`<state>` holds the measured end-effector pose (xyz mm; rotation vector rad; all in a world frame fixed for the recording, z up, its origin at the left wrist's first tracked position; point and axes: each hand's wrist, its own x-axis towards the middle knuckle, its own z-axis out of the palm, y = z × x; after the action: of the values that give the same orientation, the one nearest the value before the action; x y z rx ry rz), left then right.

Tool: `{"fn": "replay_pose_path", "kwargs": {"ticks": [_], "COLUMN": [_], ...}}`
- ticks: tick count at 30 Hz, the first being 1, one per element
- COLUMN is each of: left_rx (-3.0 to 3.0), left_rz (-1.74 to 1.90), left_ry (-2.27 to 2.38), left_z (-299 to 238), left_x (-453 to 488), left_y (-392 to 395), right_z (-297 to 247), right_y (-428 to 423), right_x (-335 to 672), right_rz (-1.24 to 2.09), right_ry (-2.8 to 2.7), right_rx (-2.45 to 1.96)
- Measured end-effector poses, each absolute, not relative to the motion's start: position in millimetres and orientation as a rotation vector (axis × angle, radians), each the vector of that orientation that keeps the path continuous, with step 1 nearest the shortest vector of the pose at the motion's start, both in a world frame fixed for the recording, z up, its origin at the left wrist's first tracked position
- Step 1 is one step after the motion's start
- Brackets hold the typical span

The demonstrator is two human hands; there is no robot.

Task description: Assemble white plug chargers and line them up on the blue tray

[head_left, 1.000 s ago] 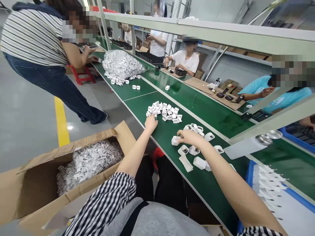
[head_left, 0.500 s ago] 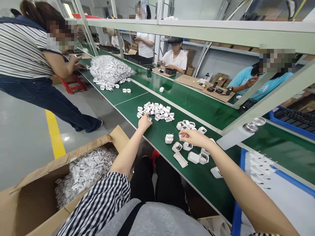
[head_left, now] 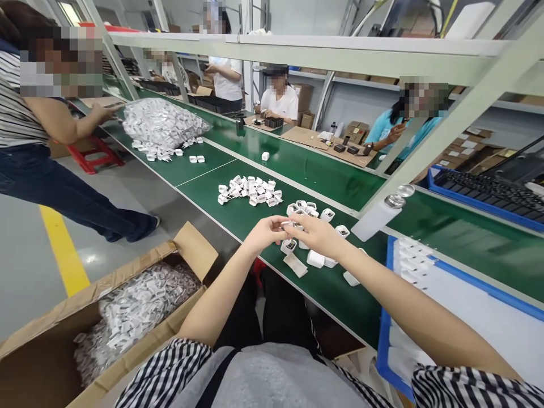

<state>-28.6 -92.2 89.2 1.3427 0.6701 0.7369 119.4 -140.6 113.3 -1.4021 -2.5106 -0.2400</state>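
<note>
My left hand and my right hand meet over the near side of the green bench, fingertips almost touching. Pinched in the left fingers is a small white plug cap. My right fingers are closed round a white charger housing, largely hidden by them. Around and below the right hand stand several open white housings with parts showing inside. A pile of small white plug caps lies beyond the left hand. Near the bench edge rests a pale folded piece.
A white bottle with a metal top stands right, beside a blue-rimmed tray holding white parts. A large bag of white parts lies far left. An open carton sits at my left. Co-workers sit across the bench; one stands left.
My left hand has come right from the cap pile with a cap. My right hand has lifted a housing, and both hands now meet. The view has shifted.
</note>
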Motion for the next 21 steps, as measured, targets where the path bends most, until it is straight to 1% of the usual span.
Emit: {"fn": "replay_pose_path", "kwargs": {"ticks": [3,6,7,9,11,12,16,21], "left_rx": [1.411,1.618,1.744,2.095,2.398,2.487,2.552,2.464], "left_rz": [0.666,0.709,0.728,0.674,0.516,0.44,0.35,0.34], "left_ry": [0.684,0.836,0.916,1.045,1.087,1.092,1.218,1.477], "left_z": [93,92,91,88,85,83,74,63], "left_x": [-27,-24,-22,-15,-4,3,24,29], "left_y": [-96,-96,-96,-96,-97,-98,-105,-122], "right_z": [114,111,110,104,96,92,81,87], "right_y": [-149,-150,-149,-146,-141,-139,-137,-142], "right_x": [128,141,146,158,170,174,184,183], "right_rz": [-0.169,-0.066,0.036,0.366,0.691,0.798,0.997,1.23], "right_ry": [-2.391,-2.243,-2.142,-1.84,-1.516,-1.392,-1.15,-0.956], "right_rx": [-1.523,-1.635,-1.694,-1.785,-1.777,-1.752,-1.673,-1.551]}}
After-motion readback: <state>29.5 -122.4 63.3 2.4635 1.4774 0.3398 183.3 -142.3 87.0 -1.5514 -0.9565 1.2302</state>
